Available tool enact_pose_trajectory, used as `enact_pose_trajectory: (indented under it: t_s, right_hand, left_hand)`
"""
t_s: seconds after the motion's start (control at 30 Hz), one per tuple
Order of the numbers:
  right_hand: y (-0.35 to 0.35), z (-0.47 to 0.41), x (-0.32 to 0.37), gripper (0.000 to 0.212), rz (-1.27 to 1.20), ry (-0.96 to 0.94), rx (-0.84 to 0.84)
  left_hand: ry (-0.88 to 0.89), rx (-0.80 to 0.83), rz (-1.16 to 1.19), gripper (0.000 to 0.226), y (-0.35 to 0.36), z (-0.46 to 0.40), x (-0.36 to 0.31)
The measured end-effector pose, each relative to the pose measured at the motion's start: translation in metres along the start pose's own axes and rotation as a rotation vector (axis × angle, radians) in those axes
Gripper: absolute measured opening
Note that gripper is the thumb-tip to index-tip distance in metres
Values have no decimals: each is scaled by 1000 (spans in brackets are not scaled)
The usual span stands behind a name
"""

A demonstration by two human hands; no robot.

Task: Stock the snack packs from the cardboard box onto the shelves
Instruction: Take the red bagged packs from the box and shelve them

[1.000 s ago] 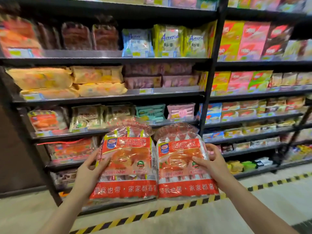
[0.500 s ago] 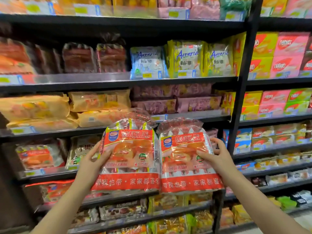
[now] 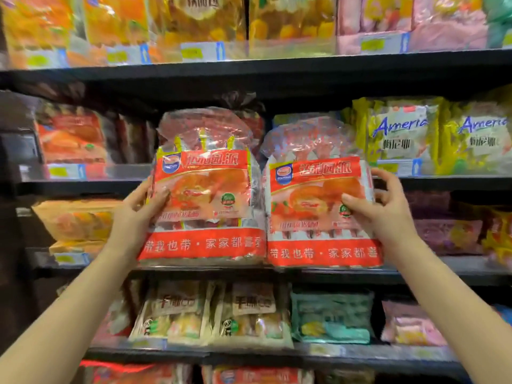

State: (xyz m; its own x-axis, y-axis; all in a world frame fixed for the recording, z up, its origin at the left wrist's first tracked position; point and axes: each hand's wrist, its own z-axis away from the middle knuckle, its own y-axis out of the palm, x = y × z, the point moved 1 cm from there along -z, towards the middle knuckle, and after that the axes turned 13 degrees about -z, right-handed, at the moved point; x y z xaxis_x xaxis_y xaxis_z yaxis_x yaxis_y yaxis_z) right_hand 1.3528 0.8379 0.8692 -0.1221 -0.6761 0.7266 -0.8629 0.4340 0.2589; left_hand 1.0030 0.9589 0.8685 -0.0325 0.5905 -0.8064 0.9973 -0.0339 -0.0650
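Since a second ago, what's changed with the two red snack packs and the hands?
Both packs have been raised and carried closer to the shelving: from down by the lower shelves, they are now level with the shelf holding the yellow Ameria bags. The view has risen with them. Unchanged: the left hand grips the left pack, the right hand grips the right pack, side by side, neither released.

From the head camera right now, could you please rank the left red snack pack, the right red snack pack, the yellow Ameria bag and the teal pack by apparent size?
1. Left red snack pack and right red snack pack: alike, and nearest the camera.
2. Yellow Ameria bag.
3. Teal pack: close to the Ameria bag, so this order is unsure.
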Motion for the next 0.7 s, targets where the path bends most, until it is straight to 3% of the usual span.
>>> enact_pose_trajectory:
  t_s: [0.1, 0.3, 0.7]
  right_hand:
    - [26, -39, 3, 63, 1, -130, 47]
    - [78, -94, -6, 64, -1, -333, 45]
    - [161, -167, -15, 60, -79, -780, 34]
  left_hand:
    - [63, -62, -11, 27, -12, -34, -7]
    - [235, -79, -48, 55, -33, -95, -16]
    - [548, -338, -115, 46, -59, -175, -6]
